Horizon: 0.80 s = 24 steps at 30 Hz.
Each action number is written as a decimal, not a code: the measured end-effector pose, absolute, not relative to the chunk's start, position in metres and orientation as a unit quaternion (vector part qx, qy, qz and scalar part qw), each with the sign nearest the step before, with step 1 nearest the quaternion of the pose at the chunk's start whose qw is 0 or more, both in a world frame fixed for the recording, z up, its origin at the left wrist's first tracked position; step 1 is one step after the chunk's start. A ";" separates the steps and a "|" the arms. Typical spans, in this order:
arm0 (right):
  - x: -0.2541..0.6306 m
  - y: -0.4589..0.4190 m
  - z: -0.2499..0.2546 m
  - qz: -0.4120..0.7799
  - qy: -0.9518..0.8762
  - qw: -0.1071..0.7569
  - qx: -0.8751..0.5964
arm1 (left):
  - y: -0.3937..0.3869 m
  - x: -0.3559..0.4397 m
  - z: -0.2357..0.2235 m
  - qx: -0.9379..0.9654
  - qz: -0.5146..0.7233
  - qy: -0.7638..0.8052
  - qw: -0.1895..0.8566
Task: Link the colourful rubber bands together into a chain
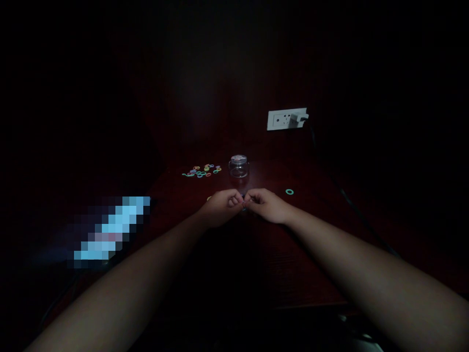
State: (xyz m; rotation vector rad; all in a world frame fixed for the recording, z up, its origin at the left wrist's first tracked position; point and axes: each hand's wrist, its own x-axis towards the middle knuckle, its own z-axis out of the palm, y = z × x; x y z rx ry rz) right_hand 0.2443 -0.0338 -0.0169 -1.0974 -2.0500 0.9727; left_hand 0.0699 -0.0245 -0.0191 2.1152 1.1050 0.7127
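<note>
My left hand [224,206] and my right hand [266,205] meet in front of the jar, thumbs and fingers pinched together. Between the fingertips, a bit of a small purple-blue hair tie [244,209] shows; most of it is hidden by the fingers. Just behind the hands stands a clear lidded jar [239,170], upright. A yellowish ring [209,198] peeks out beside my left hand. To the right of my right hand, one green hair tie [289,191] lies flat on the dark red table [293,249].
Several coloured hair ties [201,172] lie loosely scattered at the back left. A pixelated bright screen [117,230] is at the left. On the back wall is a white socket [286,119] with a plug [299,118] in it. A dark cable [353,208] runs down the right side.
</note>
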 end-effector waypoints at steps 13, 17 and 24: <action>0.243 -0.040 -0.010 0.328 -0.784 0.296 -0.437 | -0.027 0.071 -0.016 0.799 0.278 0.430 0.316; 0.242 -0.044 -0.006 0.282 -0.799 0.289 -0.447 | -0.029 0.072 -0.014 0.796 0.276 0.436 0.317; 0.242 -0.046 -0.008 0.248 -0.825 0.269 -0.431 | -0.031 0.073 -0.010 0.809 0.242 0.409 0.348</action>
